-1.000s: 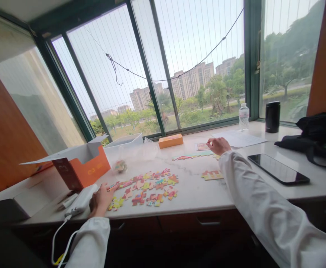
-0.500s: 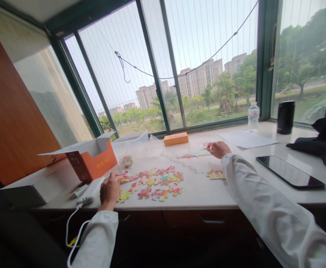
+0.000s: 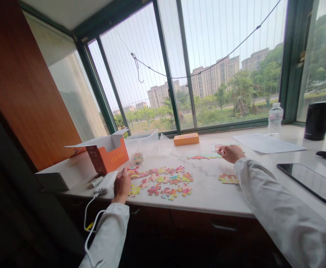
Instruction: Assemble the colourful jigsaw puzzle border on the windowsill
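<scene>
At the left end of a loose spread of colourful jigsaw pieces (image 3: 170, 179), my left hand (image 3: 122, 186) rests with curled fingers beside a white power strip (image 3: 109, 182). A red-and-white piece (image 3: 133, 168) lies by its fingertips; whatever is in its grasp is hidden. My right hand (image 3: 232, 153) is farther back, thumb and fingers pinched together over a small pale picture card (image 3: 215, 147). Anything in that pinch is too small to make out. Left of this hand runs a joined strip of jigsaw pieces (image 3: 199, 157). Nearer the front, a joined orange block of pieces (image 3: 228, 179) sits by my right sleeve.
On the left are an orange box (image 3: 111, 154), a white box (image 3: 68, 173), a clear bag with pieces (image 3: 137, 158) and a plastic tub (image 3: 144, 138). Behind stands a small orange box (image 3: 186, 139). Right: paper (image 3: 268, 144), bottle (image 3: 275, 119), black tumbler (image 3: 317, 121), tablet (image 3: 310, 182).
The camera view has turned left, so everything appears shifted to the right. Both hands stay at nearly the same places on the table, the right one still pinched by the card.
</scene>
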A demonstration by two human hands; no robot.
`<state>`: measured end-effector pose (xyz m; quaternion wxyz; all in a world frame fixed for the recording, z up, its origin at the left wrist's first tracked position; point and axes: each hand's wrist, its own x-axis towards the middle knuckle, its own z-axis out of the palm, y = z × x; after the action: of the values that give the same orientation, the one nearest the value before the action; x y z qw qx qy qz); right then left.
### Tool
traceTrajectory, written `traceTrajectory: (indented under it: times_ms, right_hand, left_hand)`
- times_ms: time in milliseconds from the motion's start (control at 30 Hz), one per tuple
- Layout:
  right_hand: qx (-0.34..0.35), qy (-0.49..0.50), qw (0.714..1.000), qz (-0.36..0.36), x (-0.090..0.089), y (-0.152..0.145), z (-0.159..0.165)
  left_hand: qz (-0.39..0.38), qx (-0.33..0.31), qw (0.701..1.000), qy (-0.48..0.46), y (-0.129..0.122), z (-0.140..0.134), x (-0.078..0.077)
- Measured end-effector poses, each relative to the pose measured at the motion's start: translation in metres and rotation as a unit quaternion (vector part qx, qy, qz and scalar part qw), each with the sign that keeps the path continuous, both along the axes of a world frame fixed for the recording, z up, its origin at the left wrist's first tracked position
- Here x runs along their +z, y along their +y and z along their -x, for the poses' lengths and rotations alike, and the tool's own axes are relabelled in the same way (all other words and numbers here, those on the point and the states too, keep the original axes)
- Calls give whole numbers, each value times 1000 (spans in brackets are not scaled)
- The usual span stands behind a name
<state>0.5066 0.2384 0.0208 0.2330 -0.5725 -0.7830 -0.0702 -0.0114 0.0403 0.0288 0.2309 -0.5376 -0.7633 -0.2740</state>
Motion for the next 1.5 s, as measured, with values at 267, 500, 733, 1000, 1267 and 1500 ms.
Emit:
traceTrajectory:
  times_ms: [267,500,733,1000,1267,1500]
  right_hand:
    - [-8,-1,1000,-3,1,0,0]
    - [-43,1,999,-3,5,-1,-2]
    - [-48,1,999,7,8,-2,-1]
    - [-53,3,998,16,6,-1,-1]
    - [-49,2,999,19,4,-1,0]
    - [-45,-3,999,15,-1,2,-2]
  left_hand:
    - [-16,-5,1000,18,1,2,-2]
    - [-26,2,999,31,5,14,-6]
    - [-45,-14,998,34,11,20,-7]
    - [-41,-44,998,32,13,26,-11]
    - [-42,-78,996,27,8,21,-10]
    - [-43,-96,994,26,4,13,-8]
